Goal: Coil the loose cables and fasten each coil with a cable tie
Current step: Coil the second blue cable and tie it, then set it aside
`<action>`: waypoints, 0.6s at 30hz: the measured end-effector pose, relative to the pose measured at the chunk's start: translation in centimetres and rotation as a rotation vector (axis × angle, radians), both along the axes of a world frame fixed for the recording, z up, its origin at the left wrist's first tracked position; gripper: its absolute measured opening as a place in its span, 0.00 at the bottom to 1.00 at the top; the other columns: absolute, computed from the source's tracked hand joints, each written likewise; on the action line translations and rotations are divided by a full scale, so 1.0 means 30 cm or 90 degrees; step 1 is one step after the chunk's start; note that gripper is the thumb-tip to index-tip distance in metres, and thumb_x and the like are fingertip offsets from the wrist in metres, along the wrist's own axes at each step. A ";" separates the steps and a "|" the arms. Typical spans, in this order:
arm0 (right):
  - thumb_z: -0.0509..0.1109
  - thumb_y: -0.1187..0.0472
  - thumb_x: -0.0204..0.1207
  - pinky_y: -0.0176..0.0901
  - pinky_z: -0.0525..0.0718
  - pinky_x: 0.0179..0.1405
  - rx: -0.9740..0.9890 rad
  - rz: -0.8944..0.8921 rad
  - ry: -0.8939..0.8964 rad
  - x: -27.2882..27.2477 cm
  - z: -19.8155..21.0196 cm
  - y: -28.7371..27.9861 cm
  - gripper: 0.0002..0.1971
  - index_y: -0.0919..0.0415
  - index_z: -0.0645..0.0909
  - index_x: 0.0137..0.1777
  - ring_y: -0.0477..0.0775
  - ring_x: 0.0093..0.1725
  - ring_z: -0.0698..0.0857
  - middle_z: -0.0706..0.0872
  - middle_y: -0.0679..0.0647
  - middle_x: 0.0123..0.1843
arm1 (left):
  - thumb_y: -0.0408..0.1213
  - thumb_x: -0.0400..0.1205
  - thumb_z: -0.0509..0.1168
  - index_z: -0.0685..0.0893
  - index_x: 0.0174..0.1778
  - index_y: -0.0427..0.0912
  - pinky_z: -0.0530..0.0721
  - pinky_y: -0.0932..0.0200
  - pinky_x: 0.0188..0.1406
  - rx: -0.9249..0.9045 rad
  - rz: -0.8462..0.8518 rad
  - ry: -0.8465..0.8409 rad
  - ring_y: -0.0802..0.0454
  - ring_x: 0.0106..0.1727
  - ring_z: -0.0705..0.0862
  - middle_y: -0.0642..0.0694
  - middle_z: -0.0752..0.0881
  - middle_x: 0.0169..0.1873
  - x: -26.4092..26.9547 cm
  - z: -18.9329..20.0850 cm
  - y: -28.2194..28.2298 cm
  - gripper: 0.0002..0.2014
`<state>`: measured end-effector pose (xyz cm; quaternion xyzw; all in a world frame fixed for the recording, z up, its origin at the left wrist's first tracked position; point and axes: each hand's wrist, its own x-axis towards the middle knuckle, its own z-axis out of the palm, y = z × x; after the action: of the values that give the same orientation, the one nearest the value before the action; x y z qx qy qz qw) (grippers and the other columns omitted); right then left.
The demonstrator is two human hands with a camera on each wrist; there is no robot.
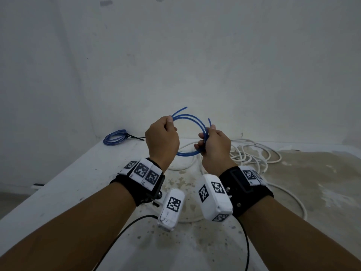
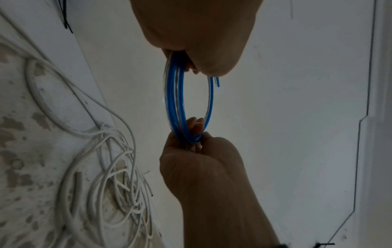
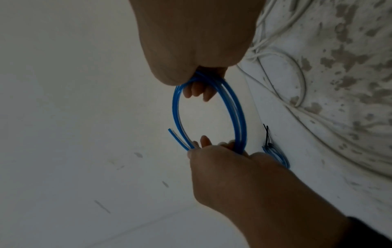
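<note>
A blue cable coil (image 1: pixel 187 114) of a few loops is held up above the white table (image 1: pixel 78 182). My left hand (image 1: pixel 169 123) pinches its left side, where one loose end sticks up past the fingers. On the opposite side my right hand (image 1: pixel 204 138) grips the loops, with the other short end poking up beside it. In the left wrist view the coil (image 2: pixel 175 100) hangs between the left hand (image 2: pixel 191 67) and the right hand (image 2: pixel 197 139). In the right wrist view the coil (image 3: pixel 238 115) runs from the right hand (image 3: pixel 197 87) to the left hand (image 3: pixel 212 147). No tie shows on it.
A second blue coil (image 1: pixel 115 136), bound with a black cable tie (image 1: pixel 134 136), lies at the table's far left corner by the wall. Loose white cables (image 1: pixel 254 153) sprawl in a tangle over the stained right half of the table. A black wire (image 1: pixel 125 229) trails from the wrist gear.
</note>
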<state>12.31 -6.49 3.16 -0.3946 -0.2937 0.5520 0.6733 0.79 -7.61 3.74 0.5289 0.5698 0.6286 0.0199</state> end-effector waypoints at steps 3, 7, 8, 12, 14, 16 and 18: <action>0.60 0.54 0.89 0.40 0.79 0.22 0.011 -0.014 -0.017 0.009 0.007 0.008 0.13 0.62 0.79 0.50 0.49 0.20 0.74 0.85 0.57 0.34 | 0.40 0.90 0.54 0.86 0.44 0.41 0.82 0.52 0.46 -0.002 -0.002 -0.005 0.48 0.40 0.85 0.51 0.85 0.32 0.002 -0.004 0.001 0.17; 0.58 0.55 0.89 0.41 0.78 0.22 0.078 0.001 -0.136 0.016 0.006 0.005 0.12 0.61 0.76 0.50 0.51 0.20 0.74 0.85 0.57 0.33 | 0.42 0.89 0.55 0.83 0.40 0.48 0.89 0.40 0.42 -0.040 -0.026 -0.126 0.43 0.38 0.87 0.53 0.87 0.34 -0.013 -0.001 0.033 0.15; 0.57 0.55 0.89 0.41 0.76 0.21 0.084 0.004 -0.165 0.013 -0.001 0.003 0.12 0.60 0.76 0.49 0.51 0.19 0.72 0.84 0.57 0.33 | 0.42 0.89 0.55 0.83 0.42 0.49 0.89 0.42 0.39 -0.041 -0.039 -0.134 0.44 0.38 0.87 0.53 0.88 0.36 -0.010 -0.001 0.033 0.14; 0.57 0.54 0.89 0.41 0.72 0.21 0.081 0.001 -0.183 -0.002 -0.020 0.003 0.11 0.58 0.76 0.49 0.48 0.19 0.68 0.77 0.55 0.32 | 0.41 0.90 0.54 0.86 0.52 0.46 0.81 0.61 0.26 -0.005 -0.063 -0.049 0.50 0.29 0.86 0.54 0.87 0.39 0.018 0.007 0.009 0.14; 0.58 0.53 0.89 0.42 0.74 0.22 0.079 -0.001 -0.167 0.000 -0.019 0.009 0.11 0.58 0.77 0.50 0.48 0.20 0.68 0.76 0.55 0.32 | 0.41 0.90 0.54 0.87 0.55 0.43 0.80 0.64 0.25 -0.002 -0.060 -0.038 0.54 0.25 0.85 0.58 0.86 0.37 0.008 0.008 0.008 0.15; 0.59 0.53 0.89 0.42 0.79 0.24 0.073 -0.015 -0.123 0.011 -0.011 0.014 0.12 0.60 0.78 0.51 0.49 0.19 0.70 0.78 0.55 0.30 | 0.40 0.90 0.55 0.87 0.55 0.42 0.77 0.68 0.20 -0.010 -0.069 -0.033 0.54 0.25 0.84 0.56 0.87 0.37 -0.004 -0.002 0.009 0.15; 0.58 0.53 0.89 0.42 0.83 0.25 0.053 -0.042 -0.071 0.021 0.000 0.021 0.13 0.62 0.78 0.54 0.49 0.18 0.73 0.82 0.56 0.31 | 0.40 0.90 0.55 0.87 0.54 0.42 0.78 0.67 0.17 -0.018 -0.076 -0.007 0.53 0.22 0.83 0.54 0.88 0.38 -0.003 -0.016 0.004 0.15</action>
<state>12.95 -5.85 3.14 -0.4059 -0.3404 0.4942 0.6893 0.69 -7.50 3.24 0.5581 0.5460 0.6211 0.0681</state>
